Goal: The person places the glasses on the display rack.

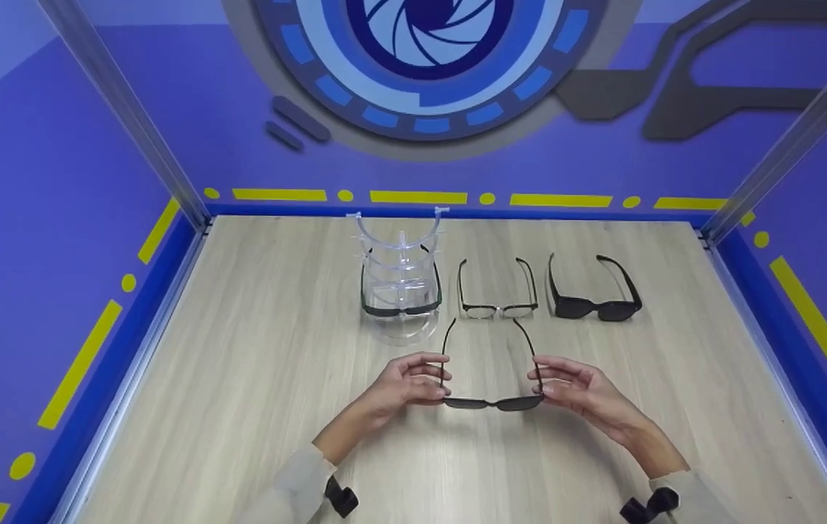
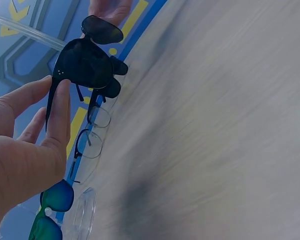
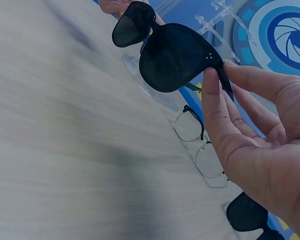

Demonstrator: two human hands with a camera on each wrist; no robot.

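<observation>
A pair of black sunglasses (image 1: 520, 404) is held up over the table between both hands, its temples unfolded and pointing away from the person. My left hand (image 1: 413, 384) pinches the left temple near the hinge, thumb below and fingers along the arm. On the other side my right hand (image 1: 580, 389) pinches the right temple close to its hinge. In the right wrist view the dark lens (image 3: 172, 57) and small dots by the hinge show clearly. A clear plastic glasses stand (image 1: 402, 255) is beyond the left hand, with green-tinted sunglasses (image 1: 384, 311) on its lower part.
Behind the held pair lie half-rim eyeglasses (image 1: 500, 311) with clear lenses. To their right are thick black sunglasses (image 1: 595, 309). All rest on a wood-grain table (image 1: 275, 313), enclosed by blue printed panels (image 1: 188, 94) and metal posts (image 1: 129, 109).
</observation>
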